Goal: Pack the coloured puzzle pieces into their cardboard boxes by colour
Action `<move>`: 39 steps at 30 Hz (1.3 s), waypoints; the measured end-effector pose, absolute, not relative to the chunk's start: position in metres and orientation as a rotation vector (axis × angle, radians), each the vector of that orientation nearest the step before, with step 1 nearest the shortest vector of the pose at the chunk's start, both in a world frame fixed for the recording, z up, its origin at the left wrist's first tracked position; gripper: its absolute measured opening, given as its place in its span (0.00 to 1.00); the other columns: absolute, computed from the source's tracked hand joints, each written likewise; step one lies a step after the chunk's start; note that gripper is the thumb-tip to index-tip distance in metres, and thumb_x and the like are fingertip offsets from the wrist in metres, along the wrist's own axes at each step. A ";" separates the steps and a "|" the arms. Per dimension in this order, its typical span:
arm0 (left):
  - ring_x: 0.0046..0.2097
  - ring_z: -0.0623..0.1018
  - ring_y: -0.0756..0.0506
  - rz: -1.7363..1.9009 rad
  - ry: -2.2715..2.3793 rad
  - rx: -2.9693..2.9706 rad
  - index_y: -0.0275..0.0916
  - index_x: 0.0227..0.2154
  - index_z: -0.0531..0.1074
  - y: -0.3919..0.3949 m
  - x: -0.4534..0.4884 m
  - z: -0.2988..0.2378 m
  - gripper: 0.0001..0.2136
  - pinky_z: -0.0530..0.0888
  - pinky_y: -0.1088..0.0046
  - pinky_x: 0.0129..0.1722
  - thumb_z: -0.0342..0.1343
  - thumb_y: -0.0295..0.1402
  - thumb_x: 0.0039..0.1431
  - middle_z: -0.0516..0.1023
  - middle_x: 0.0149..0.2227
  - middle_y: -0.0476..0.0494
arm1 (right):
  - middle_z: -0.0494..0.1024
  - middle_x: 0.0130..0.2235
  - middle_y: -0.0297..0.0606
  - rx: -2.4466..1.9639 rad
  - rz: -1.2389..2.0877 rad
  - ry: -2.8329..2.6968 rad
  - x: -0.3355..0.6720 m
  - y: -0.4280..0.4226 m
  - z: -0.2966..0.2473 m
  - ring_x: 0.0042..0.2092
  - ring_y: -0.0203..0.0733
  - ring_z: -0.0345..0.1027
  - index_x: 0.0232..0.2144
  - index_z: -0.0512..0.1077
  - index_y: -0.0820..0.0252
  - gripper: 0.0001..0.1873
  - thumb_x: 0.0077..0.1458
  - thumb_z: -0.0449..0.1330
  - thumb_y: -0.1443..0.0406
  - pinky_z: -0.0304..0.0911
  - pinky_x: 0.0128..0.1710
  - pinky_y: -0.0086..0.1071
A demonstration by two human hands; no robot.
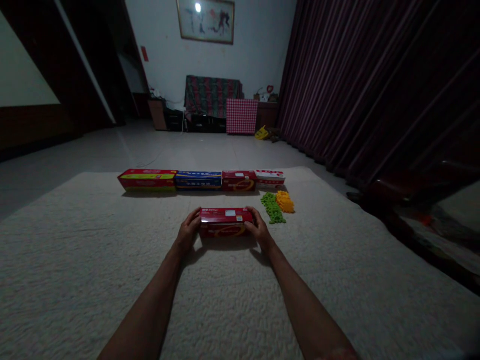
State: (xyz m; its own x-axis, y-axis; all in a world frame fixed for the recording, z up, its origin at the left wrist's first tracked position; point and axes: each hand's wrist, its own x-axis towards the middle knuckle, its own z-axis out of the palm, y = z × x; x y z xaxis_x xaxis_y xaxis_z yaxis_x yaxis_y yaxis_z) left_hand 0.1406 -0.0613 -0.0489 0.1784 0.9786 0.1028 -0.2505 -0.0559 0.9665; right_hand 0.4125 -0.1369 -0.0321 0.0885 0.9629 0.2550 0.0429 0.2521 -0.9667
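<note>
A long dark red cardboard box (226,223) with a white label on top is held lengthwise between my hands, low over or on the quilted cover. My left hand (189,230) is closed against its left end. At the opposite end, my right hand (259,231) grips the box, its thumb on the front face. Beyond it stands a row of boxes, end to end: a red and yellow-green box (148,181), a blue box (199,181), another dark red box (239,181) and a white and red box (270,178).
Green plastic pieces (273,208) and orange plastic pieces (285,202) lie right of the held box. The pale quilted cover (232,310) spreads beneath everything. Purple curtains (337,75) hang at right. Across the floor stands a low cabinet (206,124) with draped cloths.
</note>
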 end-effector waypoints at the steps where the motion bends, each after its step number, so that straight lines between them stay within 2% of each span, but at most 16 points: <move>1: 0.55 0.78 0.38 1.234 0.851 1.169 0.38 0.61 0.69 -0.061 0.140 -0.050 0.31 0.74 0.59 0.57 0.64 0.45 0.57 0.78 0.56 0.36 | 0.74 0.57 0.42 -1.074 0.939 -1.254 0.411 -0.139 -0.032 0.57 0.51 0.69 0.61 0.63 0.51 0.33 0.54 0.61 0.53 0.64 0.60 0.47; 7: 0.58 0.76 0.37 1.229 0.823 1.201 0.38 0.62 0.68 -0.060 0.137 -0.053 0.31 0.71 0.58 0.60 0.63 0.43 0.57 0.76 0.59 0.35 | 0.73 0.61 0.41 -1.062 0.941 -1.216 0.412 -0.140 -0.037 0.62 0.52 0.66 0.63 0.63 0.51 0.34 0.56 0.61 0.51 0.58 0.65 0.47; 18: 0.58 0.75 0.30 1.151 0.842 1.289 0.35 0.68 0.60 -0.069 0.142 -0.033 0.43 0.72 0.51 0.58 0.66 0.43 0.50 0.75 0.59 0.30 | 0.72 0.61 0.42 -1.074 0.947 -1.279 0.417 -0.136 -0.033 0.61 0.53 0.65 0.64 0.63 0.54 0.38 0.51 0.61 0.57 0.59 0.64 0.47; 21: 0.61 0.73 0.28 1.154 0.846 1.308 0.36 0.68 0.60 -0.071 0.143 -0.030 0.44 0.70 0.49 0.60 0.68 0.41 0.49 0.73 0.61 0.30 | 0.73 0.60 0.43 -1.097 0.952 -1.306 0.418 -0.135 -0.032 0.59 0.53 0.67 0.65 0.61 0.55 0.39 0.51 0.60 0.57 0.61 0.63 0.48; 24: 0.64 0.69 0.27 1.198 0.829 1.341 0.41 0.66 0.65 -0.069 0.143 -0.030 0.41 0.68 0.49 0.63 0.70 0.38 0.47 0.70 0.65 0.31 | 0.72 0.61 0.44 -1.134 0.955 -1.370 0.421 -0.132 -0.031 0.60 0.53 0.68 0.67 0.57 0.55 0.42 0.50 0.58 0.59 0.62 0.63 0.49; 27: 0.66 0.68 0.27 1.207 0.841 1.382 0.44 0.64 0.69 -0.068 0.141 -0.030 0.39 0.65 0.48 0.65 0.72 0.36 0.46 0.68 0.67 0.33 | 0.64 0.68 0.43 -1.217 0.812 -1.551 0.429 -0.125 -0.022 0.68 0.53 0.58 0.66 0.62 0.54 0.41 0.48 0.58 0.61 0.54 0.68 0.49; 30: 0.65 0.69 0.28 1.182 0.850 1.365 0.44 0.66 0.66 -0.069 0.141 -0.030 0.41 0.66 0.47 0.64 0.71 0.37 0.46 0.68 0.67 0.33 | 0.59 0.70 0.47 -1.285 0.639 -1.802 0.435 -0.114 -0.004 0.72 0.56 0.50 0.60 0.71 0.58 0.36 0.46 0.61 0.64 0.48 0.71 0.50; 32: 0.64 0.70 0.28 1.166 0.844 1.343 0.43 0.68 0.63 -0.071 0.142 -0.030 0.43 0.67 0.48 0.63 0.70 0.38 0.48 0.68 0.67 0.33 | 0.63 0.68 0.50 -1.311 0.605 -1.970 0.433 -0.107 0.013 0.70 0.58 0.54 0.57 0.74 0.60 0.32 0.47 0.63 0.65 0.52 0.69 0.51; 35: 0.64 0.70 0.29 1.162 0.856 1.335 0.41 0.69 0.61 -0.072 0.144 -0.030 0.43 0.66 0.50 0.64 0.68 0.37 0.49 0.68 0.67 0.32 | 0.72 0.61 0.49 -1.356 0.575 -2.194 0.422 -0.098 0.037 0.63 0.58 0.65 0.51 0.77 0.58 0.24 0.50 0.64 0.65 0.60 0.63 0.52; 39: 0.63 0.71 0.28 1.160 0.853 1.321 0.39 0.69 0.61 -0.069 0.145 -0.032 0.44 0.68 0.50 0.63 0.69 0.39 0.49 0.68 0.66 0.31 | 0.79 0.52 0.43 -1.377 0.518 -2.401 0.405 -0.092 0.057 0.52 0.52 0.72 0.48 0.77 0.56 0.19 0.52 0.63 0.66 0.66 0.54 0.44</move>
